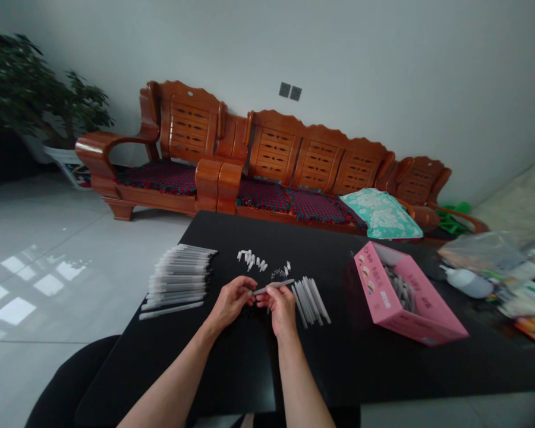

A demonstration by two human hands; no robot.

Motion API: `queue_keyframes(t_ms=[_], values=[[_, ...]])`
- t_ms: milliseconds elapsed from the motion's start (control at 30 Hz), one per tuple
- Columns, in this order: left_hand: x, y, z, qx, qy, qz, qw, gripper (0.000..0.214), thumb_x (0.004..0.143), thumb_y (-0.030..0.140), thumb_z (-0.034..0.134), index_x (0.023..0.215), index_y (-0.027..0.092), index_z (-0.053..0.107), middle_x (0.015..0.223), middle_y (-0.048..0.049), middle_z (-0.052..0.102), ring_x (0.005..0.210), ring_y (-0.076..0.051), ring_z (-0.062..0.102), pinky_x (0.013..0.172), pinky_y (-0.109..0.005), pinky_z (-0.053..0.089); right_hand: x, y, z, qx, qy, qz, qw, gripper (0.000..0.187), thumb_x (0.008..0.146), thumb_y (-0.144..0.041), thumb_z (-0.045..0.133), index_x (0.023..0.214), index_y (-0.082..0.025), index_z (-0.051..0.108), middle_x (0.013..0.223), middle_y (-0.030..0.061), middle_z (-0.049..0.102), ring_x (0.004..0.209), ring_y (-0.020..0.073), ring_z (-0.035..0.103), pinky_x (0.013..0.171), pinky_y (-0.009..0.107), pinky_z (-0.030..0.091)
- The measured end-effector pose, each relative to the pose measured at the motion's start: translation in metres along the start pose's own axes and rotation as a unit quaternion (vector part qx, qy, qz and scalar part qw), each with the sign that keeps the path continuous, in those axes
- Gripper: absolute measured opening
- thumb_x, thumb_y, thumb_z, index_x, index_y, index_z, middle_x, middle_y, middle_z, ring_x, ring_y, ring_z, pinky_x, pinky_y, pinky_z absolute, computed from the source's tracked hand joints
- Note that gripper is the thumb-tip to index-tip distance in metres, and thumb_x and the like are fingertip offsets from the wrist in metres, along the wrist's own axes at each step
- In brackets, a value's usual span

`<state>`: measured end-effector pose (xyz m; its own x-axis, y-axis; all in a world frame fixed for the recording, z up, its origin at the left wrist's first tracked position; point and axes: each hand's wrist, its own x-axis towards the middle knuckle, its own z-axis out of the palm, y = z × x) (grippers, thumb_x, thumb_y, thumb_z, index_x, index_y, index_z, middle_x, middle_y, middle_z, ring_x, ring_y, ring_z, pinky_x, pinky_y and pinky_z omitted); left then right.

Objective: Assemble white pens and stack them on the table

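Both hands meet over the black table (339, 362). My right hand (282, 306) grips a whitish pen barrel (274, 286), which lies tilted with its far end up to the right. The fingers of my left hand (232, 300) are closed at the barrel's left end; any small part pinched there is hidden. Just beyond lie small white pieces (251, 260) and a cluster of tiny clear tips (279, 274). Several pale barrels (312, 302) lie side by side right of my right hand. A long row of whitish pens (178, 276) with dark ends lies to the left.
A pink cardboard box (421, 318) holding grey pieces stands at the right. Past it are a white bottle (468, 282) and a clear plastic bag (481, 252). Behind the table runs a wooden sofa (271, 148) with a teal pillow (381, 214). A potted plant (66, 113) stands far left.
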<state>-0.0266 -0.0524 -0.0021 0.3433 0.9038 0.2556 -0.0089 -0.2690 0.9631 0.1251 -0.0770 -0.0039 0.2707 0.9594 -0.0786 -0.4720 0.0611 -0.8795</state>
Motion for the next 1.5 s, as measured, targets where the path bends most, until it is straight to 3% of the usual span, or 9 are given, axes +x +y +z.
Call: queue_keyframes(t_ms=[133,267,367,500,633,767,867,1000,1500], values=[[0.002,-0.010,-0.009,0.012,0.090,-0.013,0.996,0.022,0.086,0.029,0.054,0.103,0.016,0.059,0.078,-0.0031,0.066,0.064,-0.014,0.063,0.062,-0.025,0.048,0.007,-0.009,-0.010,0.087,-0.009,0.019,0.996,0.016,0.070,-0.023,0.071,0.081,-0.014,0.063,0.063,0.0035,0.072,0.054,0.0171,0.069,0.046,0.023,0.056],[0.003,-0.015,-0.014,0.144,0.149,-0.008,0.978,0.018,0.082,0.029,0.058,0.092,0.018,0.067,0.080,-0.0034,0.066,0.067,-0.016,0.061,0.064,-0.025,0.047,0.009,-0.013,-0.025,0.147,-0.027,0.016,0.989,0.012,0.071,-0.023,0.070,0.080,-0.016,0.066,0.069,0.0018,0.073,0.054,0.0132,0.068,0.047,0.021,0.055],[0.005,-0.011,-0.010,0.260,0.084,0.027,0.962,0.015,0.082,0.025,0.058,0.088,0.021,0.072,0.084,-0.0047,0.067,0.075,-0.018,0.061,0.073,-0.028,0.045,0.006,-0.011,-0.030,0.151,-0.051,0.010,0.987,0.012,0.073,-0.023,0.069,0.083,-0.017,0.066,0.072,0.0013,0.072,0.055,0.0122,0.067,0.047,0.020,0.054],[0.012,-0.009,-0.002,0.315,-0.018,0.062,0.947,0.017,0.079,0.019,0.061,0.090,0.023,0.075,0.088,-0.0059,0.069,0.086,-0.021,0.061,0.080,-0.030,0.043,0.003,-0.007,-0.031,0.149,-0.078,0.006,0.986,0.013,0.075,-0.024,0.069,0.085,-0.017,0.066,0.073,0.0017,0.072,0.057,0.0121,0.067,0.048,0.020,0.055],[0.018,-0.011,-0.001,0.326,-0.050,0.054,0.943,0.016,0.075,0.017,0.065,0.085,0.023,0.075,0.085,-0.0055,0.069,0.085,-0.021,0.062,0.077,-0.029,0.043,0.003,-0.006,-0.030,0.155,-0.079,0.009,0.985,0.013,0.076,-0.024,0.068,0.086,-0.017,0.066,0.074,0.0028,0.073,0.058,0.0129,0.068,0.049,0.021,0.056],[0.018,-0.010,-0.001,0.251,0.001,0.019,0.968,0.010,0.075,0.021,0.065,0.080,0.021,0.074,0.081,-0.0046,0.070,0.077,-0.019,0.063,0.073,-0.028,0.044,0.003,-0.006,-0.027,0.151,-0.064,0.008,0.987,0.014,0.075,-0.024,0.071,0.086,-0.016,0.066,0.074,0.0033,0.074,0.059,0.0138,0.070,0.052,0.022,0.057],[0.016,-0.007,-0.002,0.088,0.066,-0.060,0.992,0.013,0.073,0.026,0.068,0.081,0.017,0.071,0.071,-0.0034,0.069,0.065,-0.017,0.063,0.063,-0.026,0.046,0.002,-0.006,-0.021,0.135,-0.038,-0.007,0.990,0.017,0.075,-0.025,0.072,0.087,-0.016,0.065,0.074,0.0038,0.074,0.064,0.0154,0.071,0.057,0.024,0.059],[0.012,-0.006,-0.005,-0.062,0.092,-0.102,0.989,0.019,0.068,0.027,0.072,0.081,0.014,0.068,0.063,-0.0012,0.066,0.058,-0.014,0.061,0.056,-0.022,0.045,0.001,-0.004,-0.013,0.117,-0.023,-0.030,0.992,0.018,0.076,-0.025,0.072,0.089,-0.016,0.062,0.073,0.0038,0.074,0.068,0.0173,0.072,0.060,0.026,0.059],[0.007,-0.005,-0.002,-0.091,0.061,-0.092,0.990,0.021,0.068,0.030,0.073,0.079,0.013,0.067,0.062,-0.0007,0.065,0.056,-0.012,0.058,0.055,-0.022,0.043,-0.001,0.003,-0.005,0.047,-0.014,-0.057,0.997,0.022,0.077,-0.028,0.072,0.090,-0.015,0.060,0.074,0.0041,0.073,0.066,0.0193,0.072,0.059,0.029,0.060]])
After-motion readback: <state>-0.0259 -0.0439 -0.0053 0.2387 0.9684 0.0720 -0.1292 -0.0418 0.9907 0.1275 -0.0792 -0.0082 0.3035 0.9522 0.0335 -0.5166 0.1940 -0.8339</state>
